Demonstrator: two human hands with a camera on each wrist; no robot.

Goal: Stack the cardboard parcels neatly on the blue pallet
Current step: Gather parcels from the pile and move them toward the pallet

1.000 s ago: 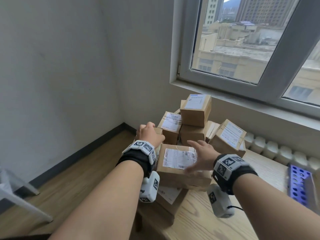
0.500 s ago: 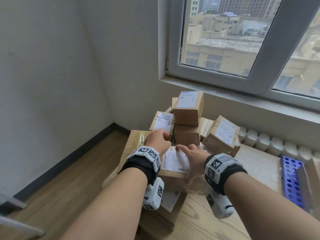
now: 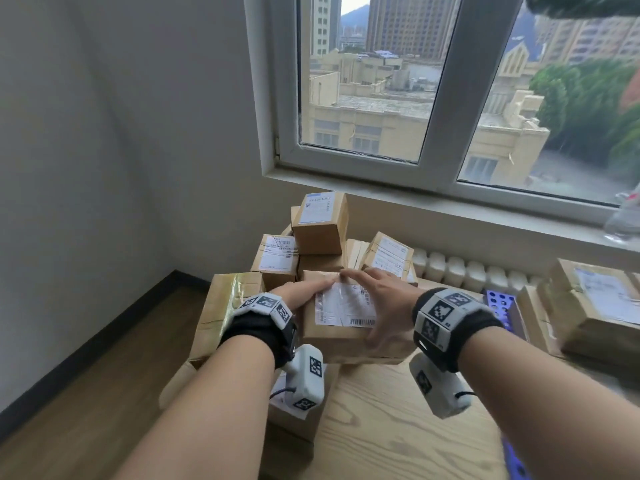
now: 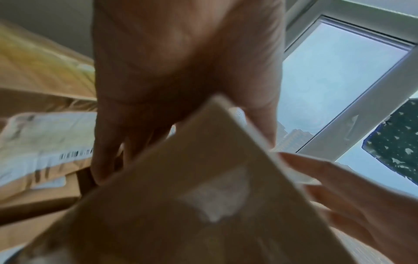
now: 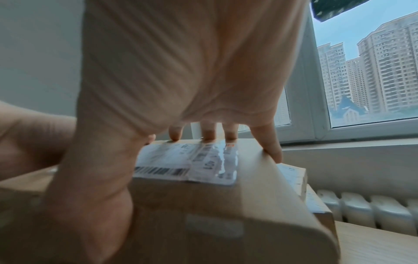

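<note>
A cardboard parcel (image 3: pixel 346 317) with a white barcode label sits at the near edge of a heap of parcels. My left hand (image 3: pixel 301 289) grips its left side, with the index finger laid along the far top edge. My right hand (image 3: pixel 381 289) grips it from the right: the fingertips (image 5: pixel 209 135) hook over the far edge and the thumb runs down the near face. The left wrist view shows the parcel (image 4: pixel 203 205) blurred under my left hand (image 4: pixel 181 71). A strip of the blue pallet (image 3: pixel 498 303) shows to the right between parcels.
Small parcels (image 3: pixel 320 223) are piled against the wall under the window. A large taped parcel (image 3: pixel 225 313) lies to the left and more parcels (image 3: pixel 599 306) to the right. All this rests on a wooden table (image 3: pixel 398 427). A white radiator (image 3: pixel 467 271) runs behind.
Both hands slid forward over the labelled parcel and now meet at its far edge. My head view has swung to the right, showing more parcels there.
</note>
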